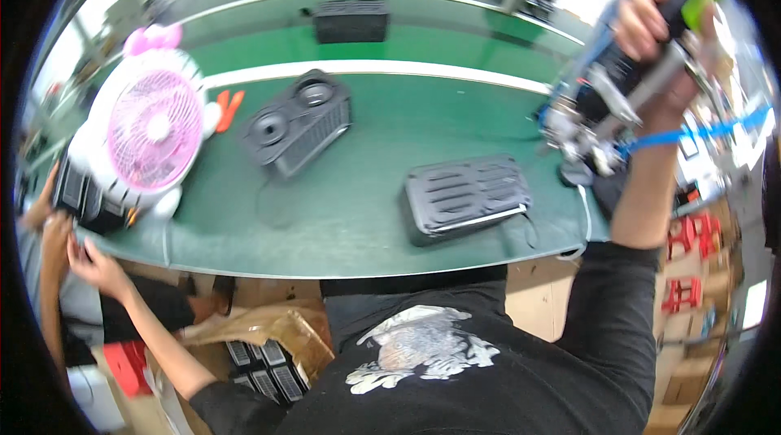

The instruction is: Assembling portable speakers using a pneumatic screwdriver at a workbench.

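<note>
At the far left, my left hand (99, 271) reaches past the table edge with its fingers apart, close to a co-worker's hands. No object shows in it. My right hand (643, 28) is raised at the upper right, fingers wrapped round a black and green tool (687, 0), blurred and of a kind I cannot make out. Below that hand are metal fittings (582, 122) and a blue hose (700, 132). On the green table (358, 215) lie a black speaker housing (301, 122) with two round drivers and a ribbed black housing (468, 195) with a thin wire at its right end.
A pink and white fan (159, 130) stands at the left, beside orange-handled pliers or cutters (230, 109). Behind the white ledge sits another black housing (351, 21). An open carton (305, 325) with black packs is below the table. Red stools (682, 294) stand right.
</note>
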Demonstrator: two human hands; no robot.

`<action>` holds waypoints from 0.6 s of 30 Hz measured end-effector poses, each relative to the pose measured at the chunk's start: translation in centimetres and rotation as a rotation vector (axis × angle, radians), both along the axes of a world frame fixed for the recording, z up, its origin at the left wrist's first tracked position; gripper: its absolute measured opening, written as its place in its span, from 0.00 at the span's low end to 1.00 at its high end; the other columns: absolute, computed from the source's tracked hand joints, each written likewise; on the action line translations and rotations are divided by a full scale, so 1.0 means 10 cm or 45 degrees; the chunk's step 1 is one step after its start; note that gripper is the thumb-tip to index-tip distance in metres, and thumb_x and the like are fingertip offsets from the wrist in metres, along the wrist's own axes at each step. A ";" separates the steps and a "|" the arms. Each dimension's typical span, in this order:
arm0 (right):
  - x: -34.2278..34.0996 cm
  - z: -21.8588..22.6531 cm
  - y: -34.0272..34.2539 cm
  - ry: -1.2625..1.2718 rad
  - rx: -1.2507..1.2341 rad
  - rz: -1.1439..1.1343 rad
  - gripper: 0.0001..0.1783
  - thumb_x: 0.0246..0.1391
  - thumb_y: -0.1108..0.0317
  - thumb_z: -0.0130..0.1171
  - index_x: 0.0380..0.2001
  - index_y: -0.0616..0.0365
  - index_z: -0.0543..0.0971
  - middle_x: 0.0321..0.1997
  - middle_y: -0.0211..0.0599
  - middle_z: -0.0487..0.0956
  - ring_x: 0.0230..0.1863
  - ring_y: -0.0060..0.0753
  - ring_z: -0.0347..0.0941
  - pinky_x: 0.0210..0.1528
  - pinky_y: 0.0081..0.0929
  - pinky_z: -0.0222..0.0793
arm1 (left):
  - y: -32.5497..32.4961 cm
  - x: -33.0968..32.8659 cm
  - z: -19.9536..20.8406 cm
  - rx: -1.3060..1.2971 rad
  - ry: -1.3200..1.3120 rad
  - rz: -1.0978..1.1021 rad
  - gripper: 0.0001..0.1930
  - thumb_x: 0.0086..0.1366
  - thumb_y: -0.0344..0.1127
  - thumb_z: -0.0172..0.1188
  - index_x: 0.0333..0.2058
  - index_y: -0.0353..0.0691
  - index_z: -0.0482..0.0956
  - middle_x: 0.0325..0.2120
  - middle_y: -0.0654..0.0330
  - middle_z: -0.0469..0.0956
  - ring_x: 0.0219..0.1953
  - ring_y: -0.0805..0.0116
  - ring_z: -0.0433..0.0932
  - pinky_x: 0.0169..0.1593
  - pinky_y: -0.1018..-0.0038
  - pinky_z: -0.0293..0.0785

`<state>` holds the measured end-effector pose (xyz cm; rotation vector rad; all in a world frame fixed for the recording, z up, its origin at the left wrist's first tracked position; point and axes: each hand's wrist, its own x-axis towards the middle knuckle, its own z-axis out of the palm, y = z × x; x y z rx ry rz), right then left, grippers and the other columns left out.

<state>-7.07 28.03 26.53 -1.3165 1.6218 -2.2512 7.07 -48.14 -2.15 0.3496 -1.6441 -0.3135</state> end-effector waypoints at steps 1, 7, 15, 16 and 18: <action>-0.02 -0.05 -0.11 0.069 -0.059 -0.058 0.26 0.67 0.43 0.54 0.42 0.59 0.67 0.26 0.30 0.68 0.24 0.25 0.67 0.30 0.23 0.67 | 0.63 0.05 0.02 0.022 0.101 -0.215 0.17 0.73 0.26 0.56 0.57 0.25 0.69 0.55 0.46 0.73 0.58 0.55 0.73 0.66 0.64 0.66; -0.22 -0.27 -0.52 0.068 -0.241 -0.333 0.29 0.65 0.38 0.55 0.35 0.58 0.73 0.19 0.34 0.73 0.17 0.30 0.73 0.19 0.25 0.72 | 3.73 0.04 0.21 -0.343 -0.901 -1.268 0.25 0.57 0.38 0.68 0.52 0.38 0.77 0.62 0.45 0.69 0.63 0.46 0.68 0.66 0.52 0.63; -0.18 -0.34 -0.81 0.028 -0.254 -0.275 0.29 0.65 0.38 0.55 0.37 0.58 0.73 0.20 0.36 0.74 0.17 0.31 0.72 0.22 0.27 0.70 | 4.70 -0.66 0.25 0.119 -1.231 -1.842 0.58 0.48 0.43 0.81 0.70 0.28 0.53 0.68 0.38 0.61 0.72 0.43 0.59 0.74 0.60 0.57; -0.17 -0.33 -0.85 0.053 -0.256 -0.251 0.29 0.65 0.38 0.56 0.37 0.58 0.73 0.20 0.36 0.74 0.17 0.31 0.72 0.23 0.26 0.70 | 4.71 -0.71 0.21 0.179 -1.346 -1.844 0.59 0.47 0.43 0.82 0.70 0.27 0.52 0.67 0.37 0.61 0.71 0.44 0.60 0.73 0.61 0.58; -0.13 -0.35 -0.93 0.096 -0.314 -0.244 0.28 0.66 0.40 0.55 0.38 0.58 0.72 0.20 0.34 0.72 0.17 0.28 0.72 0.22 0.25 0.71 | 4.69 -0.76 0.15 0.198 -1.301 -1.887 0.61 0.45 0.42 0.83 0.70 0.26 0.53 0.66 0.37 0.64 0.69 0.46 0.65 0.72 0.63 0.62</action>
